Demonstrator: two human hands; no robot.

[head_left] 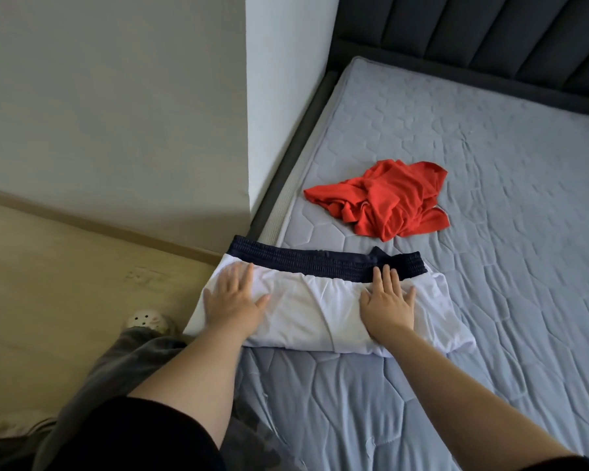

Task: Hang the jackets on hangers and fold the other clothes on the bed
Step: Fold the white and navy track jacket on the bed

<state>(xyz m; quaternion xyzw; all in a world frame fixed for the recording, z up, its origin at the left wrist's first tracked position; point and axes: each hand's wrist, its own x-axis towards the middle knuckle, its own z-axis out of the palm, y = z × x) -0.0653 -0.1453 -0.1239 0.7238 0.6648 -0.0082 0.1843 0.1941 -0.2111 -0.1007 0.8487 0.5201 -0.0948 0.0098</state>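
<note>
On the bed (pixel 490 300), left hand (pixel 233 302) and right hand (pixel 388 307), fingers spread flat, press the white shorts (pixel 320 311): folding step; next, probably fold the shorts over.

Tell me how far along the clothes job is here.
Done: no finished pile, jackets or hangers are in view. In hand: the white shorts with a navy elastic waistband lie folded on the grey quilted mattress, left hand and right hand pressing flat on them. Left: the crumpled red garment beyond them is not yet folded.
</note>
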